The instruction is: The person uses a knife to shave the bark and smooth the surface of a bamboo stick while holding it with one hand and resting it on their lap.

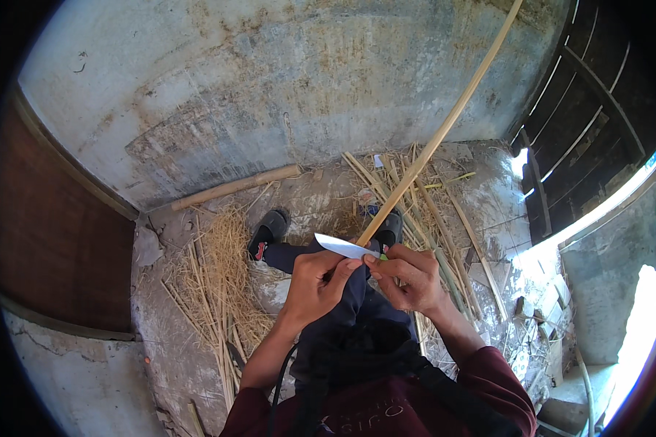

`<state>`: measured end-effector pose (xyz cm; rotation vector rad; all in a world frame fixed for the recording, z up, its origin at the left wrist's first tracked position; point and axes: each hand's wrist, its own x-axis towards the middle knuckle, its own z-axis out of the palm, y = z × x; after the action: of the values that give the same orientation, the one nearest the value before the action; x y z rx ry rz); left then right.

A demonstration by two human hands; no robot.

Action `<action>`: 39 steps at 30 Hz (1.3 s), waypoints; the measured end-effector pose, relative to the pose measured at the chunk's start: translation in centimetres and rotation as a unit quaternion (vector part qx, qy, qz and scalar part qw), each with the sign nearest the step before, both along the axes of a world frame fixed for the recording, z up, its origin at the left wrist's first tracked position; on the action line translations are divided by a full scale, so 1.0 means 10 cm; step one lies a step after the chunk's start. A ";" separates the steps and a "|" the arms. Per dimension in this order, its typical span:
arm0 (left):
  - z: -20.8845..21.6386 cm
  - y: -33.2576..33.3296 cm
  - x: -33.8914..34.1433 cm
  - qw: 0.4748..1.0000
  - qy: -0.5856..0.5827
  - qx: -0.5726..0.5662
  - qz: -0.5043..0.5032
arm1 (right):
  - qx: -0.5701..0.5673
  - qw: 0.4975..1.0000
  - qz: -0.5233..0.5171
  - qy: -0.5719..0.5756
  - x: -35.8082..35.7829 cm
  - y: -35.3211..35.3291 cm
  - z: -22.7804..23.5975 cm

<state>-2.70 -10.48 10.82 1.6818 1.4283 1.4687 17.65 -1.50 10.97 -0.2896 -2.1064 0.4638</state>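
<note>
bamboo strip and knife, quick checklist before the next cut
1. Left hand grip on the knife blade: ok, the hand is closed behind the pale blade.
2. Right hand hold on the bamboo strip: ok, fingers pinch its near end.
3. Blade meets the strip's end: ok, they touch where the hands join.
4. Fingertips away from the cutting edge: cannot tell, the right fingers sit right beside the blade.
5. Strip's far end free: cannot tell, it runs up out of the picture.
6. Feet placing: ok, both sandals rest on the floor among straw and split strips.
</note>
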 end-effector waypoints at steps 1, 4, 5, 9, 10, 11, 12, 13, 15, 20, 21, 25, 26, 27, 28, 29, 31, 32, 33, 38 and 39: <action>0.01 0.00 0.00 1.000 0.000 -0.003 0.001 | 0.000 1.000 0.001 0.000 0.00 0.00 0.00; 0.03 -0.02 -0.01 1.000 0.017 -0.002 0.002 | -0.002 1.000 -0.001 -0.005 0.00 -0.01 0.01; 0.03 -0.02 -0.01 1.000 0.016 -0.002 0.002 | 0.009 1.000 -0.007 -0.010 0.01 -0.01 0.01; 0.05 -0.03 0.01 1.000 0.005 -0.010 0.012 | 0.057 0.997 -0.039 -0.024 0.01 -0.01 0.02; 0.05 -0.02 0.02 1.000 0.003 -0.005 0.013 | 0.057 0.997 -0.040 -0.025 0.01 0.00 0.02; 0.04 -0.02 0.01 1.000 0.003 -0.005 0.013 | 0.070 0.996 -0.047 -0.027 0.01 0.01 0.01; 0.02 -0.02 0.01 1.000 0.006 -0.013 0.016 | 0.082 0.995 -0.054 -0.030 0.01 0.02 0.01; 0.01 -0.02 0.00 1.000 0.009 -0.022 0.019 | 0.082 0.995 -0.054 -0.030 0.00 0.03 0.00; -0.01 -0.01 0.03 1.000 0.000 -0.019 0.025 | 0.067 0.997 -0.028 -0.023 -0.01 0.05 -0.01; 0.03 0.00 0.03 1.000 -0.007 -0.014 0.018 | 0.026 0.999 -0.024 -0.019 -0.01 0.03 0.04; 0.03 -0.01 0.03 0.999 -0.012 -0.031 0.018 | 0.010 0.999 -0.025 -0.016 -0.01 0.03 0.03; 0.00 -0.01 0.06 0.999 -0.033 -0.023 0.008 | -0.010 1.000 -0.006 -0.010 -0.01 0.04 0.05; 0.01 -0.01 0.06 0.999 -0.034 -0.023 0.007 | -0.012 1.000 -0.004 -0.010 0.00 0.05 0.03; 0.03 -0.01 0.05 0.999 -0.022 -0.028 0.001 | -0.014 1.000 -0.003 -0.010 0.00 0.05 0.02; 0.04 -0.01 0.05 0.999 -0.010 -0.034 -0.005 | -0.014 1.000 -0.003 -0.010 0.01 0.05 0.02; 0.03 -0.02 0.04 0.999 -0.009 -0.034 -0.005 | -0.013 1.000 0.001 -0.005 0.01 0.05 0.03; -0.01 -0.02 0.04 0.999 -0.028 -0.027 -0.019 | -0.011 1.000 0.005 0.000 0.01 0.05 0.04; -0.01 -0.02 0.05 0.999 -0.029 -0.026 -0.020 | -0.001 1.000 0.000 -0.006 0.03 0.06 0.04; -0.01 -0.02 0.06 0.999 -0.028 -0.036 -0.007 | 0.009 1.000 -0.005 -0.012 0.03 0.06 0.05; 0.04 -0.01 0.08 0.998 -0.022 -0.053 0.002 | 0.012 1.000 -0.012 -0.010 0.04 0.03 0.05; 0.05 -0.02 0.08 0.999 -0.011 -0.042 0.002 | 0.012 1.000 -0.005 -0.005 0.04 0.03 0.06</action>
<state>-1.95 -10.67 11.28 1.6073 1.4623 1.4059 18.04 -1.23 11.54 -0.2898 -2.1187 0.4302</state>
